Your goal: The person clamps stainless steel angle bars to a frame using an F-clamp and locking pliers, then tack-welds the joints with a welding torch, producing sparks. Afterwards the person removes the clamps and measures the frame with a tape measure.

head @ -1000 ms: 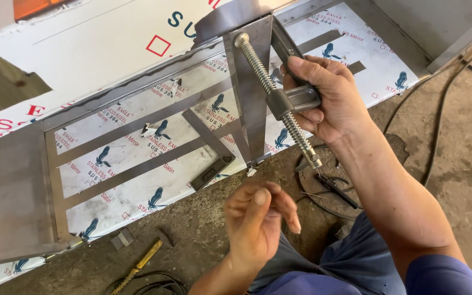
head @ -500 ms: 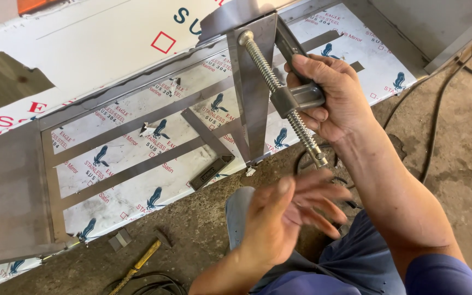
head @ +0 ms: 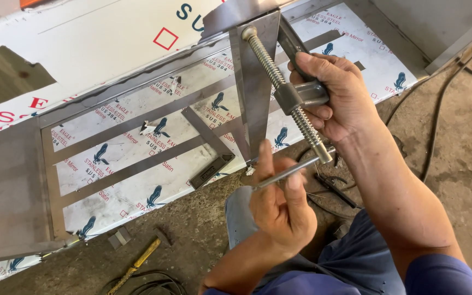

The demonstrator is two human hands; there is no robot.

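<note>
Fingers of the left hand (head: 279,210) pinch the thin crossbar handle (head: 290,172) at the foot of the clamp screw (head: 285,87). The right hand (head: 337,95) is wrapped tightly around the clamp's sliding arm (head: 304,95), hiding most of it. The screw's upper end presses on an upright steel plate (head: 255,82) over the steel frame (head: 137,164); the plate's top is cut off.

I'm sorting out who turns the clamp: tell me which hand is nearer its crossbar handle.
Left. The left hand pinches the crossbar handle at the screw's lower end. The right hand sits higher, wrapped around the clamp body.
</note>
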